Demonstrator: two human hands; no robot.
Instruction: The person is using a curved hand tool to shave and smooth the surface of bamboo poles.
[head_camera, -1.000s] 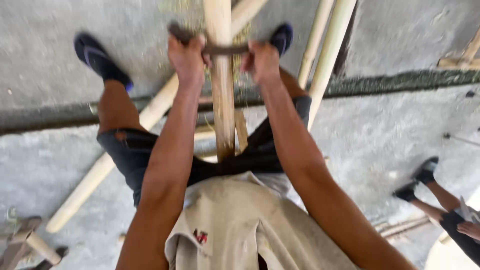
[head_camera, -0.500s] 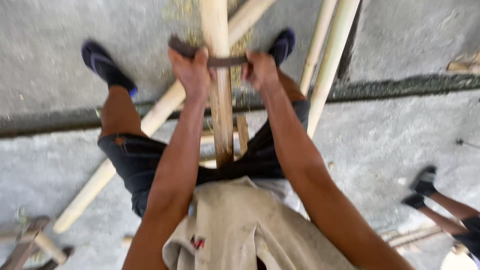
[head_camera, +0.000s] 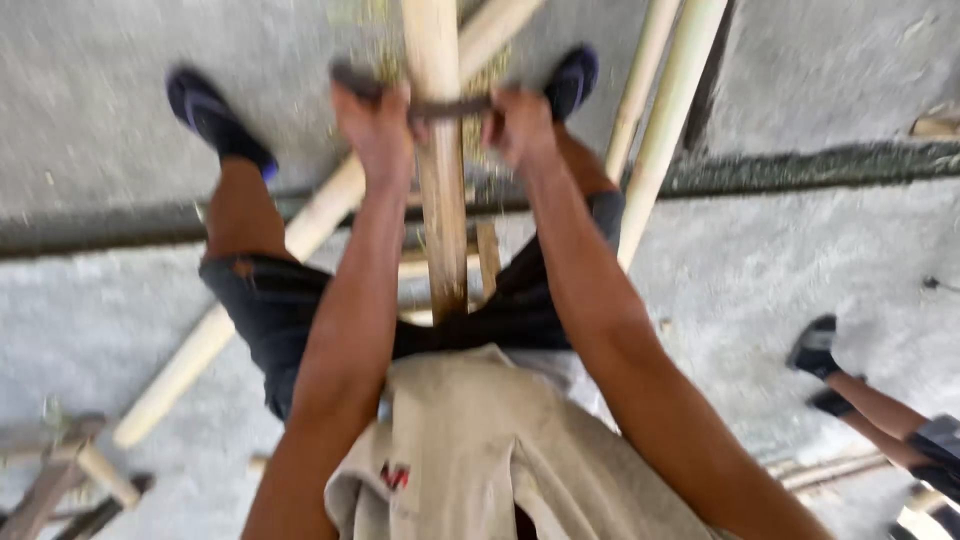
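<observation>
At twelve o'clock of the view, both hands grip a dark two-handled blade (head_camera: 440, 103) laid crosswise over an upright-running bamboo pole (head_camera: 440, 200). Left hand (head_camera: 375, 125) is fisted around the handle at the pole's nine o'clock side; right hand (head_camera: 520, 125) is fisted around the handle at its three o'clock side. Neither hand is spread; fingers wrap fully (blur hides the fingertips).

Pole runs from twelve o'clock down between the knees to the lap, resting over dark shorts (head_camera: 270, 310). Feet in dark sandals sit either side, one at ten o'clock (head_camera: 215, 115), one at one o'clock (head_camera: 570, 80).

Judgement: scraping or shaving stroke in progress, blade set far out along the pole. Next move calls for an even pull toward the body with both wrists level, so the edge skims rather than digs.

Other bamboo: one pole crossing diagonally toward eight o'clock (head_camera: 250, 290), two pale-green poles at one to two o'clock (head_camera: 665, 130). Concrete floor (head_camera: 800, 290). Another person's legs at four o'clock (head_camera: 860, 400).
</observation>
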